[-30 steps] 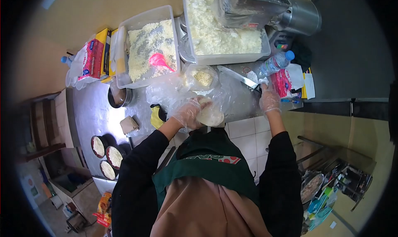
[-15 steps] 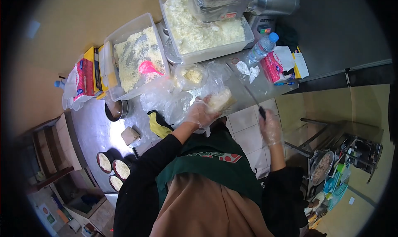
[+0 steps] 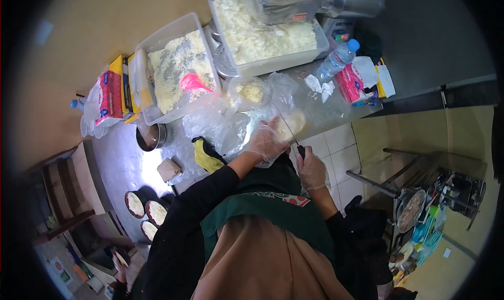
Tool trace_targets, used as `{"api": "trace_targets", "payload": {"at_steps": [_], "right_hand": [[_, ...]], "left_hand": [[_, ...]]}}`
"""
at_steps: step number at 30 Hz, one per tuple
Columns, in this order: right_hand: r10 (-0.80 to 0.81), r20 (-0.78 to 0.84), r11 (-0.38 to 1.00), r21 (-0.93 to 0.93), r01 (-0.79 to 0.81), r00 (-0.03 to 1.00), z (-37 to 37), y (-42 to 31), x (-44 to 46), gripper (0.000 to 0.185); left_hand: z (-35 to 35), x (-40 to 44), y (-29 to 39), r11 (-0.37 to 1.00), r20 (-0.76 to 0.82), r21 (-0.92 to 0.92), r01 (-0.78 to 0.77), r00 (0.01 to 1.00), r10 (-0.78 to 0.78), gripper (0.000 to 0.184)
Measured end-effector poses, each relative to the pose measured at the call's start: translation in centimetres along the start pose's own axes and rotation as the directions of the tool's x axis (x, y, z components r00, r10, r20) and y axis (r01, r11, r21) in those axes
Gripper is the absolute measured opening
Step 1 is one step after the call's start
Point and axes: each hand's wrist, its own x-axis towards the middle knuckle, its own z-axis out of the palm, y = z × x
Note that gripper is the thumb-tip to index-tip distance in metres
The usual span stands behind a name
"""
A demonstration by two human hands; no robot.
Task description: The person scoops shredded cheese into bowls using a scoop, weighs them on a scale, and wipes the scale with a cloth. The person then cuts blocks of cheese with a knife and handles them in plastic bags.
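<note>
My left hand (image 3: pixel 265 141), in a clear plastic glove, is closed around the side of a pale, rounded cream-coloured block (image 3: pixel 294 122); its exact kind is unclear. In my gloved right hand (image 3: pixel 313 172) is a knife (image 3: pixel 301 152), gripped by its black handle. The long thin blade points up and to the left, across the block; I cannot tell whether it cuts in. Just beyond my left hand lies crumpled clear plastic (image 3: pixel 210 122). A bag with pale crumbs (image 3: pixel 250 93) sits behind it.
Two plastic tubs of white crumbs stand at the back, one (image 3: pixel 283 64) larger, the other (image 3: pixel 210 64) with a pink scoop (image 3: pixel 193 82). A water bottle (image 3: pixel 338 59) and tissue packs flank them. Several filled round tins (image 3: pixel 156 213) sit left. Another person's hand (image 3: pixel 119 266) shows lower left.
My right hand has swung left with the knife, bringing the blade from beside the block to across it. Another person's hand has appeared at the lower left.
</note>
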Motion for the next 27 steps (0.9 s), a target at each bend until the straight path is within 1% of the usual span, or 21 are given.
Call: {"api": "trace_targets", "payload": {"at_steps": [1, 2, 4, 6, 7, 8, 9, 10, 12, 13, 15, 16, 18, 19, 21, 25, 27], "right_hand": [[-0.001, 0.016, 1.0, -0.001, 0.001, 1.0, -0.1, 0.1, 0.0, 0.03], [-0.03, 0.027, 0.999, -0.011, 0.03, 0.999, -0.3, 0.3, -0.1, 0.03], [-0.052, 0.012, 0.999, -0.008, 0.052, 0.999, -0.4, 0.4, 0.1, 0.029], [-0.044, -0.011, 0.994, -0.099, 0.043, 0.999, -0.6, 0.1, 0.0, 0.027], [-0.07, -0.016, 0.993, -0.096, 0.068, 0.997, -0.6, 0.8, 0.1, 0.026], [-0.097, -0.021, 0.991, -0.093, 0.094, 0.995, -0.5, 1.2, 0.4, 0.025], [-0.144, -0.034, 0.987, -0.076, 0.141, 0.989, -1.1, 0.3, 0.4, 0.025], [-0.183, -0.046, 0.982, -0.058, 0.18, 0.982, -1.8, -0.3, 0.5, 0.026], [-0.255, -0.048, 0.964, -0.088, 0.25, 0.966, -2.1, 0.6, 0.9, 0.028], [-0.312, -0.017, 0.946, -0.099, 0.309, 0.95, -2.2, 1.3, 1.1, 0.028], [-0.328, -0.01, 0.939, -0.111, 0.325, 0.945, -2.3, 2.6, 2.1, 0.028], [-0.381, 0.013, 0.918, -0.113, 0.38, 0.925, -2.6, 3.4, 2.8, 0.028], [-0.471, 0.113, 0.859, -0.165, 0.484, 0.875, -3.5, 4.6, 4.5, 0.026], [-0.465, 0.201, 0.871, -0.067, 0.486, 0.862, -4.4, 4.1, 5.2, 0.025], [-0.525, 0.165, 0.844, -0.022, 0.536, 0.835, -4.5, 5.4, 6.5, 0.025], [-0.581, 0.209, 0.8, -0.036, 0.599, 0.787, -6.3, 5.0, 7.7, 0.027], [-0.581, 0.232, 0.791, -0.061, 0.608, 0.78, -6.8, 5.7, 8.4, 0.027]], "left_hand": [[0.1, -0.2, 0.1, 0.999, 0.0, -0.032, -0.006, 1.0, 0.006, 0.094], [0.5, -0.7, 0.2, 0.993, -0.085, -0.113, -0.016, 0.996, 0.007, 0.091], [0.7, -0.6, 0.5, 0.994, -0.012, -0.099, 0.051, 0.999, -0.052, 0.093], [2.1, -0.9, -0.5, 0.996, -0.141, -0.083, -0.035, 0.99, 0.023, 0.093], [2.3, -0.8, -0.8, 0.996, -0.103, -0.081, -0.049, 0.994, 0.04, 0.092], [1.7, -1.3, -0.7, 0.987, -0.096, -0.159, -0.029, 0.995, 0.014, 0.09], [1.2, -1.8, -0.6, 0.989, -0.116, -0.143, -0.043, 0.993, 0.026, 0.088], [0.2, -2.1, -0.1, 0.99, -0.068, -0.138, -0.027, 0.998, 0.017, 0.086], [2.0, -0.9, -0.8, 0.984, -0.127, -0.177, -0.023, 0.992, 0.0, 0.076], [3.4, 0.2, -1.3, 0.981, -0.171, -0.194, 0.014, 0.984, -0.048, 0.076], [5.2, 1.8, -2.1, 0.946, -0.238, -0.314, -0.074, 0.971, -0.003, 0.064], [5.1, 1.6, -2.3, 0.946, -0.28, -0.319, -0.048, 0.959, -0.045, 0.064], [4.9, 1.5, -2.2, 0.968, -0.284, -0.251, -0.03, 0.958, -0.044, 0.058], [3.8, 0.9, -1.9, 0.968, -0.314, -0.252, -0.017, 0.947, -0.065, 0.058], [1.9, -0.3, -1.0, 0.955, -0.223, -0.298, -0.013, 0.973, -0.056, 0.053], [3.4, 1.9, -1.2, 0.94, -0.26, -0.34, -0.03, 0.964, -0.063, 0.046], [2.7, 1.5, -1.3, 0.93, -0.241, -0.353, -0.107, 0.97, 0.02, 0.042]]}}
